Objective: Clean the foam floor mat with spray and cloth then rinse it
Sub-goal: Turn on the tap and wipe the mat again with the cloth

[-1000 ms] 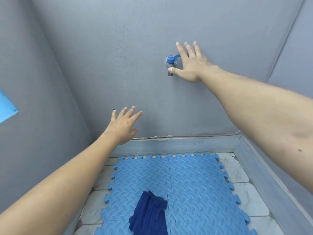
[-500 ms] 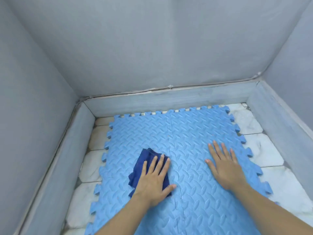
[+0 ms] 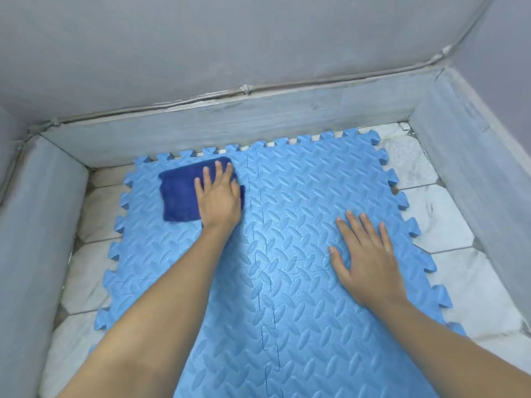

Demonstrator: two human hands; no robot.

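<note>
The light blue foam floor mat point(image 3: 301, 282), made of interlocking tiles, lies flat on the white tiled floor. A dark blue cloth point(image 3: 178, 196) sits on its far left part. My left hand point(image 3: 218, 196) presses flat on the cloth's right side with straight fingers. My right hand point(image 3: 365, 259) lies flat on the mat's right half, fingers spread, holding nothing. No spray bottle is in view.
A low grey curb point(image 3: 258, 116) rings the floor at the back and on both sides, below grey walls. White floor tiles point(image 3: 448, 225) show along the mat's left and right edges.
A second ago both hands were raised, the right at a blue wall tap. Both then came down onto the mat; since half a second ago the left hand has pushed the cloth away, to the far left.
</note>
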